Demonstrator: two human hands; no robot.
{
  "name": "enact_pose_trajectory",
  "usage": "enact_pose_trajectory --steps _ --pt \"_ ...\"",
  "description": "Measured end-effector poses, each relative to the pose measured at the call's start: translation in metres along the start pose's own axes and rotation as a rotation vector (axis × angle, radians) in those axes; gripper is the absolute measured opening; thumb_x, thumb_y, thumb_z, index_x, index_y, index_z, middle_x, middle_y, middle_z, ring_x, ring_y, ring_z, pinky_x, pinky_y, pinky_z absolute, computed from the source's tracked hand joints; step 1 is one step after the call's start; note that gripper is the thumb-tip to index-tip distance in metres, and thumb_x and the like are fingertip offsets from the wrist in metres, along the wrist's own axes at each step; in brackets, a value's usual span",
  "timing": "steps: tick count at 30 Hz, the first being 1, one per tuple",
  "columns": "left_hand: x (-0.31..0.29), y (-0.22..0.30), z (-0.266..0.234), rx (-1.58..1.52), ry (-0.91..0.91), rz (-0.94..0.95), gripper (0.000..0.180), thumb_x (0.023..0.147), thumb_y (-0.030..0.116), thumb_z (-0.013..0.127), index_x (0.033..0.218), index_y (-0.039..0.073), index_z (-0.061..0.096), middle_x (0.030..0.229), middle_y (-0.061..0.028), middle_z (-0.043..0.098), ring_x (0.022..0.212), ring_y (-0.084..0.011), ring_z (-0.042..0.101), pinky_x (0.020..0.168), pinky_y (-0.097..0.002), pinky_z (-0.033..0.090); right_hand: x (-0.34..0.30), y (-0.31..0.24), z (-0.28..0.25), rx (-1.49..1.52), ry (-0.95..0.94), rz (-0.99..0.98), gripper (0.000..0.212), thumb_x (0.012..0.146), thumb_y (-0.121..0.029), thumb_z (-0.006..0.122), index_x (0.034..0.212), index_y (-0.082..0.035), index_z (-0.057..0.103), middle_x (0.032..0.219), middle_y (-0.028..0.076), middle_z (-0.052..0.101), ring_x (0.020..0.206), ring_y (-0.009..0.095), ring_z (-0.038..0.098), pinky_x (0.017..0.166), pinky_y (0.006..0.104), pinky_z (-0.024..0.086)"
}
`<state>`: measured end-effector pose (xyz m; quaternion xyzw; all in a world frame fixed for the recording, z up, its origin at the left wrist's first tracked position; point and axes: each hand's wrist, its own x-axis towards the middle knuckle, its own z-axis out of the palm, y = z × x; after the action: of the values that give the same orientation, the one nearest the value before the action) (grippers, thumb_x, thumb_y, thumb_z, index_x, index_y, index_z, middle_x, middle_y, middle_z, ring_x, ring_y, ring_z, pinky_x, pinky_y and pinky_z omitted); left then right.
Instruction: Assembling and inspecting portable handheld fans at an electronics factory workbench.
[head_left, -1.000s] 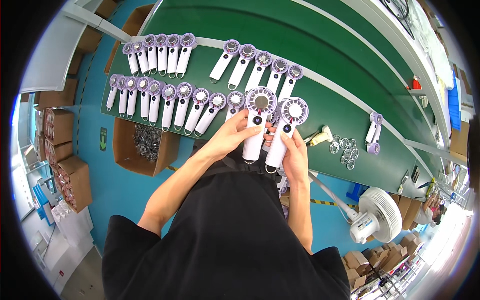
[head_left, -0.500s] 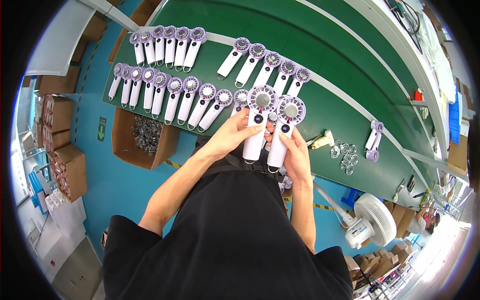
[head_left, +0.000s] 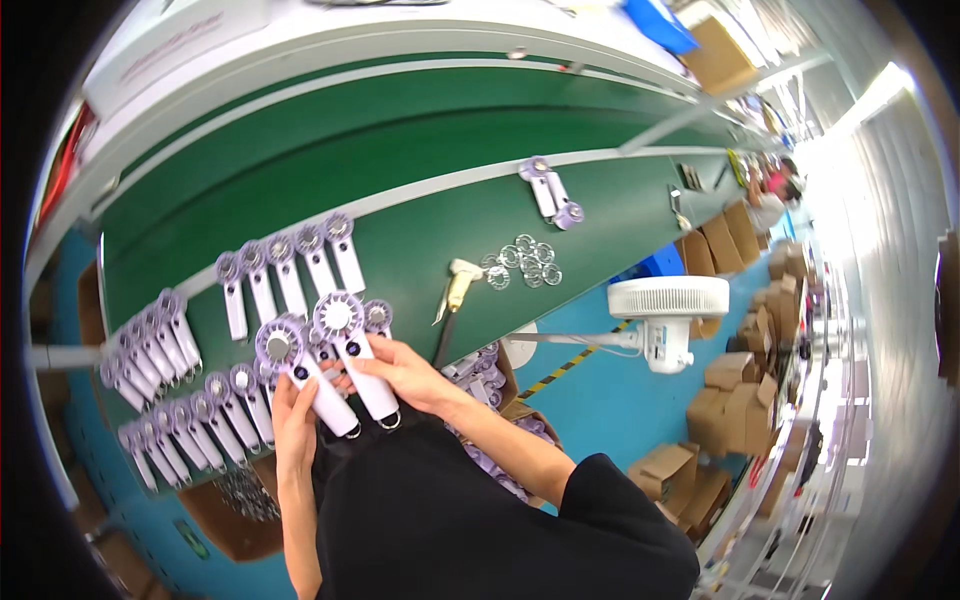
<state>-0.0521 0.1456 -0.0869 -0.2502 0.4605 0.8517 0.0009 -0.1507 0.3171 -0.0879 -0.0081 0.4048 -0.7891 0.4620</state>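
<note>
My left hand (head_left: 297, 410) is closed around a white and purple handheld fan (head_left: 333, 408), its thumb on the handle below the round grille. Beside it, my right hand (head_left: 405, 372) grips a second handheld fan (head_left: 374, 392) in the same way. Both fans are held side by side above the bench's near edge, heads away from me, with a small dark display on each handle. Partly hidden behind them, another fan (head_left: 378, 316) shows its purple head. More fans (head_left: 286, 280) lie in a row on the green bench (head_left: 420, 230).
Further rows of fans (head_left: 205, 420) lie at left. Clear rings (head_left: 526, 262) and a cream-headed tool (head_left: 460, 285) rest to the right, with two fans (head_left: 548, 190) beyond. A white electric fan (head_left: 668, 300) stands beside the bench. Boxes of purple-headed fans (head_left: 480, 378) sit below its edge.
My view has swung to the right, so the bench and its rows appear further left. Both hands still hold the two fans, which now tilt the other way in the picture.
</note>
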Motion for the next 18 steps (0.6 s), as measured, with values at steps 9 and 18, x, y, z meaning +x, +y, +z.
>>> enact_pose_trajectory --steps 9,18 --pt "0.018 0.009 0.007 0.057 -0.097 -0.01 0.036 0.095 0.011 0.055 0.128 0.001 0.044 0.113 -0.0128 0.065 0.093 -0.0167 0.065 0.084 -0.0327 0.054 -0.003 -0.011 0.0 0.049 0.041 -0.053 0.037 0.097 -0.012 0.053 0.131 0.0 0.046 0.118 0.014 0.062 0.096 0.017 0.065 0.083 0.0304 0.055" --pt "0.02 0.004 0.004 0.063 -0.063 -0.005 0.037 0.095 0.011 0.055 0.128 0.001 0.043 0.112 -0.0139 0.064 0.092 -0.0177 0.065 0.082 -0.0323 0.055 0.001 -0.006 -0.005 0.044 0.018 -0.048 0.038 0.096 -0.01 0.053 0.132 0.002 0.045 0.12 0.014 0.061 0.097 0.017 0.064 0.087 0.0309 0.054"
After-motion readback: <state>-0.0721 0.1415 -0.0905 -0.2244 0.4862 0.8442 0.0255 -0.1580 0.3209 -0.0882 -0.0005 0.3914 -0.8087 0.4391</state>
